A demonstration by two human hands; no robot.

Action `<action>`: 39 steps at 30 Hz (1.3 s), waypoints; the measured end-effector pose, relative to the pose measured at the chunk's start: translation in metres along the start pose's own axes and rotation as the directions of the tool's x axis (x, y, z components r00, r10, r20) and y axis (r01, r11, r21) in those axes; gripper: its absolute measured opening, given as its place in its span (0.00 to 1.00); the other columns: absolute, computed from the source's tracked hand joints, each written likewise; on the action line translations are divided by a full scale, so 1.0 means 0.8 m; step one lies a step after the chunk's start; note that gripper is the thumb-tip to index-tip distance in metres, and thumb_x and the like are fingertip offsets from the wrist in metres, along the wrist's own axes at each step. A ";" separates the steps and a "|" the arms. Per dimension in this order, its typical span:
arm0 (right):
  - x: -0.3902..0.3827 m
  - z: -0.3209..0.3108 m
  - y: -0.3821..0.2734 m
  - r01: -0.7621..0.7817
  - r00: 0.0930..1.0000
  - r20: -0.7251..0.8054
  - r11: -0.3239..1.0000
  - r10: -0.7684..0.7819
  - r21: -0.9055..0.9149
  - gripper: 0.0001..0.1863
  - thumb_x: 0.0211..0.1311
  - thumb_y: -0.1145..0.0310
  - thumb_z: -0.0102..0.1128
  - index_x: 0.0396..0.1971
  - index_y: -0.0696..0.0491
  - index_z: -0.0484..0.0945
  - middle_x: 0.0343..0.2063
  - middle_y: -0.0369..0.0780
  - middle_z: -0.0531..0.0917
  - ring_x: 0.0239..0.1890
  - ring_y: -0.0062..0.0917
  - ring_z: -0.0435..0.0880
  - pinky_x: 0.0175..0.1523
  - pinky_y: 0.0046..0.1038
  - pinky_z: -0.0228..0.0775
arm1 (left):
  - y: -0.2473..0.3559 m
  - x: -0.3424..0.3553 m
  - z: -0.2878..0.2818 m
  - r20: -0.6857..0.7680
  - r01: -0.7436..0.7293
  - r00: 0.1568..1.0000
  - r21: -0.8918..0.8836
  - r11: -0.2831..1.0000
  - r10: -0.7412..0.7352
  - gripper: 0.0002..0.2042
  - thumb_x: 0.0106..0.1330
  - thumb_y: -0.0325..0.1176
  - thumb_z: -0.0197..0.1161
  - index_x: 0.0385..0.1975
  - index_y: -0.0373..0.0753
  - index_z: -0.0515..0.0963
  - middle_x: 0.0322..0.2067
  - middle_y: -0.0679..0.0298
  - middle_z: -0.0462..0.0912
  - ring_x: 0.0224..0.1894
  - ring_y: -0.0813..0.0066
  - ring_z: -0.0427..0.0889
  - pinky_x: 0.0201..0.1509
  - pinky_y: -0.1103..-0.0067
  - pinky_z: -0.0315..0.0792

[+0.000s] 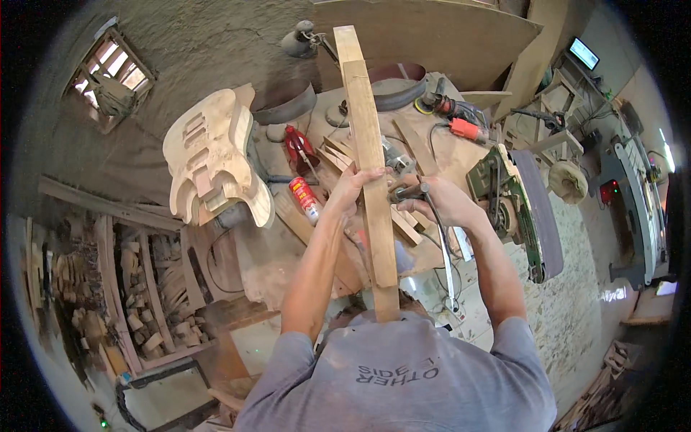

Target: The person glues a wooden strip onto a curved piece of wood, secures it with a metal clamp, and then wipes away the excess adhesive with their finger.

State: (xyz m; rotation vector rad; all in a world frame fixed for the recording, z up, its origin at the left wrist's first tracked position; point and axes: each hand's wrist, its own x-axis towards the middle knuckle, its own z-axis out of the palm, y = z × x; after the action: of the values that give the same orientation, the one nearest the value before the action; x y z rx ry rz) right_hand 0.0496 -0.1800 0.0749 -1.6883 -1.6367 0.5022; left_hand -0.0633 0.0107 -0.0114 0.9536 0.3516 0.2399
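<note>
A long wooden strip (371, 155) stretches away from my chest, lying against a second, longer wooden strip (348, 45) beneath it. My left hand (351, 189) is closed around its left edge, thumb across the top. To the right of the wood, my right hand (448, 199) grips a dark metal tool (409, 192) with a rounded end; a black hose or cord (437, 216) curves down from it. The tool's exact kind cannot be made out. It points toward the strip's right edge, and contact is unclear. Several loose wood offcuts (407, 225) lie below my hands.
On the dusty bench lie a red spray can (304, 200), a red-and-black tool (299, 150), sanding belts (286, 106) and a corded sander (448, 106). A guitar-shaped wooden body (209, 155) stands left. A green belt-sanding machine (507, 189) is close on the right. Scrap-wood shelves (147, 288) fill the lower left.
</note>
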 end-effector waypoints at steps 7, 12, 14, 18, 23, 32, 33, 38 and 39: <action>0.020 -0.001 -0.010 0.013 0.998 0.065 0.999 -0.010 -0.051 0.18 0.64 0.62 0.65 0.46 0.59 0.76 0.29 0.52 0.81 0.34 0.49 0.81 0.42 0.43 0.72 | 0.001 0.000 -0.004 0.027 0.013 1.000 0.013 1.000 -0.013 0.22 0.60 0.36 0.70 0.52 0.35 0.74 0.45 0.60 0.85 0.45 0.71 0.84 0.50 0.73 0.80; 0.023 0.001 -0.017 0.158 0.987 0.017 0.987 -0.158 -0.015 0.13 0.64 0.69 0.61 0.47 0.56 0.77 0.41 0.48 0.79 0.43 0.45 0.81 0.49 0.40 0.73 | 0.014 -0.007 0.008 0.019 0.090 0.996 0.036 0.995 -0.090 0.26 0.61 0.33 0.68 0.59 0.41 0.69 0.40 0.67 0.80 0.42 0.76 0.81 0.47 0.71 0.80; 0.019 0.003 -0.017 0.151 0.988 -0.001 0.987 -0.151 -0.058 0.13 0.63 0.71 0.61 0.47 0.56 0.77 0.45 0.47 0.77 0.45 0.44 0.80 0.50 0.40 0.73 | 0.012 -0.009 0.013 -0.038 0.088 0.995 0.015 0.996 -0.088 0.24 0.61 0.31 0.66 0.58 0.40 0.69 0.41 0.65 0.80 0.41 0.76 0.81 0.46 0.73 0.81; 0.012 0.014 -0.018 0.180 0.981 -0.072 0.984 -0.180 -0.004 0.13 0.59 0.74 0.62 0.45 0.54 0.78 0.50 0.45 0.73 0.49 0.43 0.78 0.53 0.39 0.72 | 0.006 -0.007 0.008 -0.004 0.079 0.997 -0.024 0.997 -0.079 0.25 0.61 0.30 0.65 0.59 0.38 0.68 0.43 0.63 0.81 0.42 0.73 0.82 0.46 0.74 0.81; 0.006 0.014 -0.033 0.161 0.986 -0.057 0.986 -0.158 0.040 0.16 0.57 0.74 0.64 0.47 0.52 0.77 0.47 0.44 0.73 0.50 0.42 0.78 0.54 0.39 0.72 | -0.002 0.003 -0.005 0.091 0.004 0.996 0.047 0.999 -0.008 0.26 0.60 0.30 0.64 0.60 0.37 0.67 0.46 0.61 0.80 0.44 0.72 0.83 0.46 0.74 0.82; 0.000 0.010 -0.039 0.120 0.993 -0.029 0.985 -0.118 0.123 0.19 0.57 0.65 0.68 0.50 0.48 0.79 0.46 0.41 0.73 0.47 0.38 0.77 0.54 0.36 0.71 | 0.005 -0.008 0.012 0.035 -0.004 0.999 0.090 0.996 0.001 0.28 0.58 0.35 0.70 0.56 0.33 0.68 0.42 0.60 0.82 0.40 0.71 0.84 0.44 0.72 0.82; -0.002 0.010 -0.033 0.166 0.986 0.010 0.982 -0.168 0.092 0.21 0.57 0.63 0.69 0.52 0.47 0.79 0.45 0.41 0.73 0.47 0.37 0.77 0.53 0.35 0.71 | 0.003 -0.007 0.012 0.041 -0.005 0.999 0.096 0.995 0.001 0.28 0.58 0.35 0.70 0.56 0.33 0.68 0.42 0.60 0.82 0.40 0.71 0.84 0.44 0.72 0.82; -0.003 0.016 -0.040 0.101 0.990 -0.106 0.992 -0.094 0.068 0.21 0.56 0.63 0.70 0.52 0.45 0.82 0.44 0.41 0.73 0.47 0.37 0.77 0.53 0.35 0.72 | -0.013 0.000 0.002 0.035 -0.028 0.999 0.020 0.999 0.027 0.27 0.59 0.37 0.71 0.56 0.35 0.68 0.40 0.61 0.82 0.39 0.71 0.84 0.43 0.71 0.82; -0.001 0.016 -0.045 0.061 0.989 -0.138 0.993 -0.046 0.106 0.19 0.55 0.65 0.70 0.49 0.45 0.83 0.43 0.41 0.73 0.47 0.37 0.77 0.53 0.35 0.72 | -0.016 0.002 -0.004 0.034 -0.031 0.999 0.024 0.999 0.030 0.27 0.59 0.37 0.71 0.56 0.35 0.68 0.40 0.61 0.82 0.39 0.71 0.84 0.43 0.71 0.82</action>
State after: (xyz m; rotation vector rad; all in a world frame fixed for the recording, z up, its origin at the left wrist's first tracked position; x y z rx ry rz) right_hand 0.0153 -0.1803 0.0923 -1.5593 -1.5245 0.4340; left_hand -0.0626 0.0061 -0.0238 0.9867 0.3096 0.2476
